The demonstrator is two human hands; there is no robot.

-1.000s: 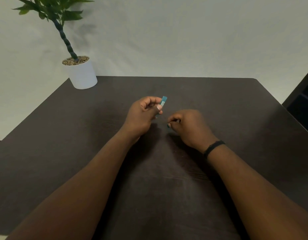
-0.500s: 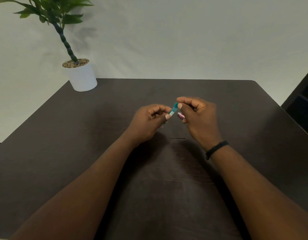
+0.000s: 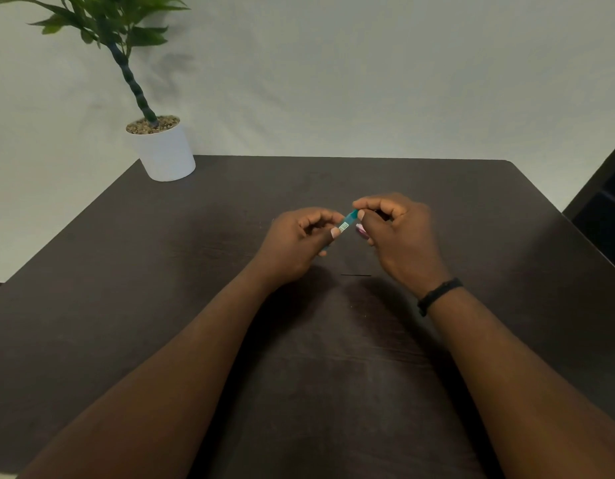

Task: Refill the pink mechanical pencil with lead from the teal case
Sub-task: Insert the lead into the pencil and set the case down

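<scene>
A: What lies nearest?
B: Bare dark table [image 3: 133, 340], wide on both sides of the forearms. A thin lead [image 3: 356, 275] lies between the wrists.
A: And the hands?
B: Raised, knuckles up. The left hand [image 3: 295, 242] pinches the teal case [image 3: 345, 223], tilted; the right hand [image 3: 399, 233] pinches its upper end, a bit of pink pencil [image 3: 360, 229] tucked beneath.
A: Beyond?
B: Clear tabletop to the far edge; a white potted plant [image 3: 166, 152] at the left corner.

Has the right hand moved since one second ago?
Yes. The right hand rose off the table and went toward the far edge; its fingers now pinch the top of the teal case.
</scene>
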